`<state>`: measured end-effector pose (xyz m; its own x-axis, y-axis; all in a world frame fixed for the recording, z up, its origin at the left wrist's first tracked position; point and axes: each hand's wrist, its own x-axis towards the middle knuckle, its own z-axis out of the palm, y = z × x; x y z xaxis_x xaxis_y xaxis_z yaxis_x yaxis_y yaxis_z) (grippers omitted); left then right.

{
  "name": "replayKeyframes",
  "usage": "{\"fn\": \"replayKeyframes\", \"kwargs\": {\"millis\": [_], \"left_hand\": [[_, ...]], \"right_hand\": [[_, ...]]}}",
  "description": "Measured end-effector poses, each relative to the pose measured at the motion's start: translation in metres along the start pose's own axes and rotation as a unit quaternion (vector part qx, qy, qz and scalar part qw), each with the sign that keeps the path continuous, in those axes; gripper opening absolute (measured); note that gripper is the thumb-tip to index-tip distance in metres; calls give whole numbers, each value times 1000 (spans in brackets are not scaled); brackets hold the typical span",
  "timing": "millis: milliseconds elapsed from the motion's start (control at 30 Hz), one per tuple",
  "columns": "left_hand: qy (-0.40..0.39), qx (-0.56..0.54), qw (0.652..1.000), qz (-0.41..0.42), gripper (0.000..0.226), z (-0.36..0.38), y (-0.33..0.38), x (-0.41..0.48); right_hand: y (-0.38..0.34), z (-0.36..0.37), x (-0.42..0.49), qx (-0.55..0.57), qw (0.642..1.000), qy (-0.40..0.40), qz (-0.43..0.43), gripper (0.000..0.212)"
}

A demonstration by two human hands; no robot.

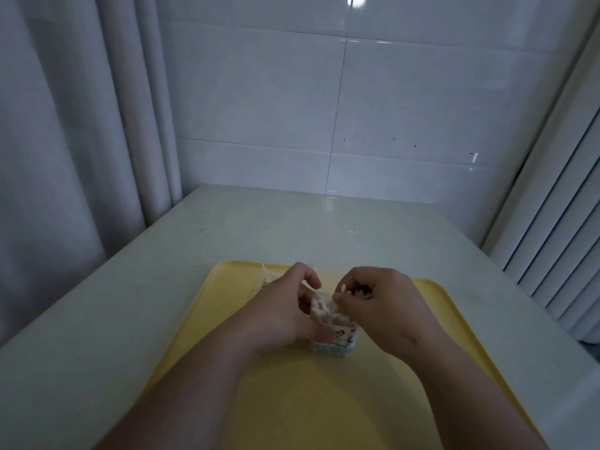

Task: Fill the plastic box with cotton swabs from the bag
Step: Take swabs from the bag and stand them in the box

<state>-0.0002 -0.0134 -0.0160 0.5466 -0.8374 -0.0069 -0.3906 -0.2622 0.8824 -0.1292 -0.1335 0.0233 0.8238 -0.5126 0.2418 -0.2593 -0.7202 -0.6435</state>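
Tightly curled, the fingers [349,298] of the right hand [383,306] are closed in a pinch on a small bunch of cotton swabs [360,291], whose white tips are held just above the open top of the plastic box [334,332]. The box is gripped by the left hand [282,310]: the thumb [319,334] is pressed against the near wall, and the other fingers are wrapped round the far side. More white swab tips are seen packed upright inside the clear box, and a printed label is carried on its lower part. The box is placed near the middle of the yellow tray [324,401], apparently standing on it. The bag [264,279] is glimpsed on the tray's far left part, mostly hidden behind the left hand. The tray is laid on a pale table [227,228], which is bounded by a tiled wall [357,108] and a grey curtain [65,125].
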Motion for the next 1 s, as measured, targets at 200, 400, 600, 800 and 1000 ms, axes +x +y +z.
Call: {"fn": "replayKeyframes", "kwargs": {"millis": [200, 400, 600, 800, 1000], "left_hand": [[-4, -12, 1000, -7, 63, 0, 1, 0], [-1, -11, 1000, -14, 68, 0, 0, 0], [0, 3, 1000, -9, 68, 0, -1, 0], [0, 5, 1000, -8, 65, -1, 0, 1], [-6, -1, 1000, -10, 64, 1, 0, 1]], "right_hand": [[2, -3, -1, 12, 998, -49, 25, 12], [0, -18, -4, 151, 987, 12, 45, 6], [-3, -22, -5, 164, 984, 9, 65, 9], [-8, -16, -5, 121, 991, -2, 58, 11], [-1, -12, -2, 53, 998, -6, 30, 17]]}}
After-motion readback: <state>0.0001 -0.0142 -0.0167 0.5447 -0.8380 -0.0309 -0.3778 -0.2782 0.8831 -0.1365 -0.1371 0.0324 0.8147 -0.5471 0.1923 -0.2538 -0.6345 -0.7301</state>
